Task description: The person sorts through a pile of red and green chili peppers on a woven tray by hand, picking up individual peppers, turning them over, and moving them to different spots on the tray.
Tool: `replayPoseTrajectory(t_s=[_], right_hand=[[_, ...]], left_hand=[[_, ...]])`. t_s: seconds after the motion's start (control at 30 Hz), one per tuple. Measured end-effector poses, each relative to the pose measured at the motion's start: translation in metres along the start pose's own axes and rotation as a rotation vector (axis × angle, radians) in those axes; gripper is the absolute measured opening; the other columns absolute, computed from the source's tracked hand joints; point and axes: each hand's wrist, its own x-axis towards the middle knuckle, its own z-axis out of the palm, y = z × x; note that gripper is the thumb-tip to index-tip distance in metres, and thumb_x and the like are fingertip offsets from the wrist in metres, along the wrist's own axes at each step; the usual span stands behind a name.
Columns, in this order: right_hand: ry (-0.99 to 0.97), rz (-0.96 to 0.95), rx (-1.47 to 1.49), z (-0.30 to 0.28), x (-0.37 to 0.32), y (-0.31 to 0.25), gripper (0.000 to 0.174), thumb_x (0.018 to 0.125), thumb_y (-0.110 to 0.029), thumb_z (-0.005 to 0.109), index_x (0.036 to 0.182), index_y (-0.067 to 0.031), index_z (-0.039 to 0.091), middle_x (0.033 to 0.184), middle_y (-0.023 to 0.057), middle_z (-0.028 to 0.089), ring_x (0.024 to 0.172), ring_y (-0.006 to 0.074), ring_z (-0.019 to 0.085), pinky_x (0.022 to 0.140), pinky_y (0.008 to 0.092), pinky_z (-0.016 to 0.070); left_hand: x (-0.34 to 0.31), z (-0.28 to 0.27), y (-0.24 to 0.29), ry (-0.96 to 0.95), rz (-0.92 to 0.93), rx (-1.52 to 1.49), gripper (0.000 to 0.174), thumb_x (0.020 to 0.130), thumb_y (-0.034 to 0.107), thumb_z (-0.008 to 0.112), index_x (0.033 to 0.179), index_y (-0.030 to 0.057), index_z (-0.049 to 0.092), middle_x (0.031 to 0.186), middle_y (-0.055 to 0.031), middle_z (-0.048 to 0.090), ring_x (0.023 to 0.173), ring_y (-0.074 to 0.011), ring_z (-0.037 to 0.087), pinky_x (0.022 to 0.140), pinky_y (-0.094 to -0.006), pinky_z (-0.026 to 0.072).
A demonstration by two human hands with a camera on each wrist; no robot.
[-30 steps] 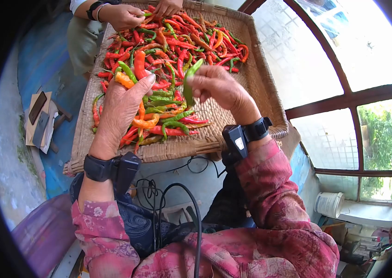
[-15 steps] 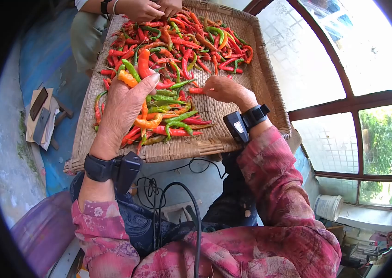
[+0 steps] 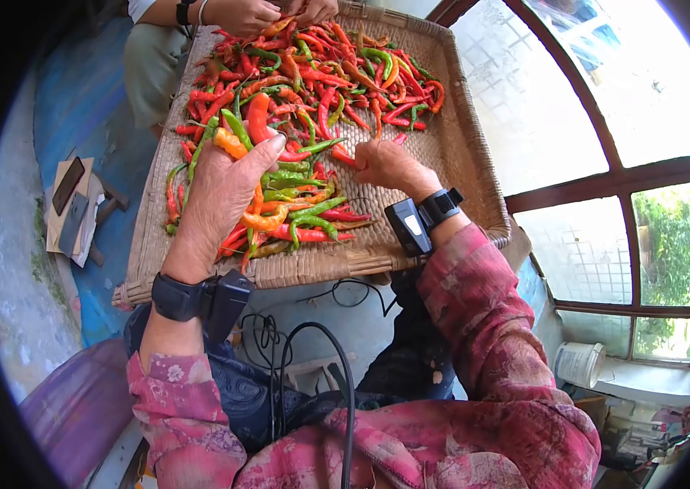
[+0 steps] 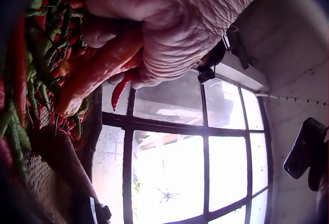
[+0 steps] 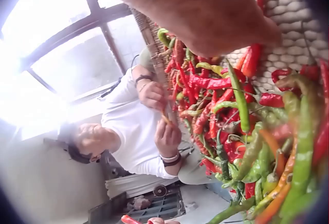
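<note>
Red, green and orange peppers [image 3: 325, 77] lie spread over a woven tray [image 3: 361, 259]. My left hand [image 3: 219, 183] grips several peppers above the near left part, among them a thick red pepper [image 3: 259, 118] and an orange one [image 3: 229, 143]; its thumb lies across them. In the left wrist view a red-orange pepper [image 4: 97, 69] sticks out of the left hand [image 4: 175, 23]. My right hand [image 3: 398, 167] is low over the tray right of the pile, fingers curled at a red pepper [image 3: 343, 155]. The right wrist view shows the right hand [image 5: 205, 13] over a red pepper [image 5: 251, 60].
Another person's hands [image 3: 312, 10] work at the tray's far edge; in the right wrist view this person wears a white shirt [image 5: 131, 136]. Windows [image 3: 540, 114] stand on the right. Two phones [image 3: 73, 222] lie on a board at the left. A black cable [image 3: 351, 383] loops over the lap.
My right hand has let go of a green pepper, which lies on the pile, and has moved down to a red one. My left hand has barely moved. The other person's hands have shifted.
</note>
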Motion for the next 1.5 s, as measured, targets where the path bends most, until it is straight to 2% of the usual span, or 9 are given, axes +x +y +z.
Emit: replayPoseTrajectory(t_s=[0.3, 0.43, 0.53, 0.6, 0.7, 0.9, 1.17, 1.3, 1.5], right_hand=[[-0.092, 0.021, -0.085, -0.022, -0.003, 0.000, 0.017, 0.072, -0.012, 0.055, 0.078, 0.0009, 0.065, 0.079, 0.0188, 0.064, 0.077, 0.0326, 0.064, 0.067, 0.0409, 0.0503], [-0.136, 0.208, 0.574, -0.052, -0.027, 0.009, 0.023, 0.088, -0.023, 0.053, 0.086, -0.0021, 0.062, 0.065, 0.0029, 0.061, 0.057, 0.0112, 0.060, 0.047, 0.0265, 0.0470], [-0.069, 0.196, 0.613, -0.062, -0.033, 0.012, 0.025, 0.090, -0.026, 0.054, 0.087, -0.0016, 0.060, 0.069, 0.0024, 0.060, 0.058, 0.0113, 0.059, 0.049, 0.0250, 0.0475], [0.425, -0.029, 1.475, -0.056, -0.025, 0.021, 0.027, 0.091, -0.028, 0.055, 0.094, -0.0012, 0.056, 0.075, 0.0026, 0.060, 0.062, 0.0107, 0.058, 0.053, 0.0233, 0.0477], [0.611, 0.022, 1.627, -0.055, -0.013, 0.020, 0.030, 0.093, -0.029, 0.052, 0.099, -0.0001, 0.053, 0.080, 0.0054, 0.062, 0.069, 0.0096, 0.059, 0.062, 0.0224, 0.0499], [0.244, -0.074, 0.375, -0.021, 0.025, -0.005, 0.049, 0.085, -0.031, 0.062, 0.122, -0.0010, 0.051, 0.098, 0.0156, 0.063, 0.085, 0.0234, 0.062, 0.074, 0.0319, 0.0507], [0.397, -0.166, 0.398, 0.035, 0.063, -0.007, 0.068, 0.080, -0.042, 0.065, 0.132, -0.0076, 0.039, 0.110, 0.0253, 0.057, 0.106, 0.0380, 0.055, 0.089, 0.0407, 0.0442], [0.305, -0.081, 0.593, 0.032, 0.062, -0.037, 0.071, 0.078, -0.036, 0.070, 0.130, 0.0019, 0.039, 0.117, 0.0201, 0.053, 0.108, 0.0246, 0.054, 0.088, 0.0341, 0.0441], [0.112, 0.032, 0.602, -0.003, 0.044, -0.056, 0.034, 0.074, -0.024, 0.068, 0.092, 0.0035, 0.061, 0.076, 0.0126, 0.062, 0.073, 0.0208, 0.058, 0.065, 0.0350, 0.0445]], left_hand=[[-0.001, 0.003, -0.001, 0.029, 0.004, -0.009, 0.024, 0.083, 0.024, 0.064, 0.088, 0.0005, 0.062, 0.073, -0.0020, 0.058, 0.069, -0.0094, 0.054, 0.066, -0.0257, 0.0438], [-0.001, 0.003, -0.003, 0.022, 0.010, 0.003, 0.025, 0.083, 0.024, 0.065, 0.090, 0.0005, 0.062, 0.073, -0.0021, 0.059, 0.069, -0.0096, 0.054, 0.066, -0.0258, 0.0440], [-0.002, 0.004, -0.001, 0.028, 0.010, 0.016, 0.025, 0.083, 0.024, 0.065, 0.090, 0.0004, 0.062, 0.073, -0.0021, 0.059, 0.069, -0.0097, 0.054, 0.066, -0.0258, 0.0442], [-0.002, 0.004, -0.001, 0.033, 0.011, 0.020, 0.025, 0.083, 0.024, 0.065, 0.091, 0.0003, 0.062, 0.073, -0.0020, 0.059, 0.069, -0.0097, 0.054, 0.066, -0.0258, 0.0443], [-0.001, 0.005, -0.005, 0.017, 0.022, 0.036, 0.025, 0.083, 0.024, 0.065, 0.090, 0.0004, 0.062, 0.072, -0.0019, 0.059, 0.069, -0.0096, 0.054, 0.066, -0.0258, 0.0442], [0.000, 0.003, -0.001, 0.011, -0.026, -0.011, 0.022, 0.083, 0.020, 0.066, 0.097, 0.0036, 0.061, 0.079, -0.0008, 0.059, 0.071, -0.0093, 0.054, 0.068, -0.0252, 0.0433], [-0.003, -0.002, 0.006, 0.041, 0.047, -0.109, 0.021, 0.083, 0.020, 0.065, 0.089, 0.0004, 0.061, 0.075, -0.0013, 0.060, 0.068, -0.0077, 0.054, 0.064, -0.0238, 0.0444], [-0.003, -0.006, 0.008, 0.011, -0.009, -0.077, 0.019, 0.084, 0.021, 0.065, 0.094, 0.0048, 0.060, 0.076, 0.0005, 0.057, 0.072, -0.0074, 0.052, 0.067, -0.0229, 0.0412], [0.000, -0.007, 0.003, -0.017, 0.016, -0.047, 0.020, 0.085, 0.022, 0.064, 0.094, 0.0048, 0.060, 0.075, 0.0004, 0.056, 0.070, -0.0071, 0.052, 0.066, -0.0223, 0.0413]])
